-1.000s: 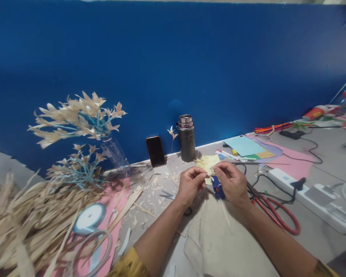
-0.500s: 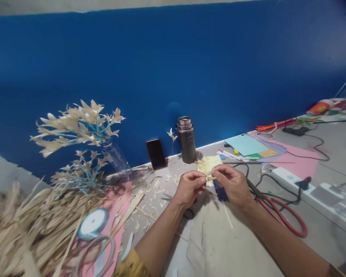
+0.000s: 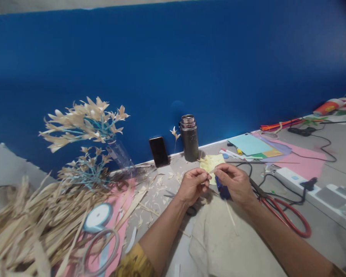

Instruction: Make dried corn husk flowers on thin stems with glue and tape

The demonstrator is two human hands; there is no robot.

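Observation:
My left hand [image 3: 194, 186] is closed in a pinch, its thumb and forefinger together. Facing it, my right hand [image 3: 235, 181] pinches too, and the fingertips nearly meet. Between them is a small pale piece of dried husk [image 3: 212, 171], mostly covered by the fingers. Just behind lies a yellow paper sheet [image 3: 216, 161] with small pale bits on it. A dark blue object [image 3: 222, 189] shows under my right hand. Dark-handled scissors [image 3: 191, 211] lie partly hidden below my left wrist. One finished husk flower [image 3: 175, 133] stands on a thin stem by the flask.
A grey flask [image 3: 189, 138] and a phone [image 3: 158, 152] stand against the blue wall. To the left are husk flowers [image 3: 86, 119], a husk pile [image 3: 31, 219] and a ribbon spool [image 3: 98, 217]. Red-handled shears [image 3: 294, 219] and a power strip [image 3: 294, 177] lie right.
The view has shifted slightly, so things sit a little further right. My hands stay together, fingers still pinching; less of the pale piece shows between them.

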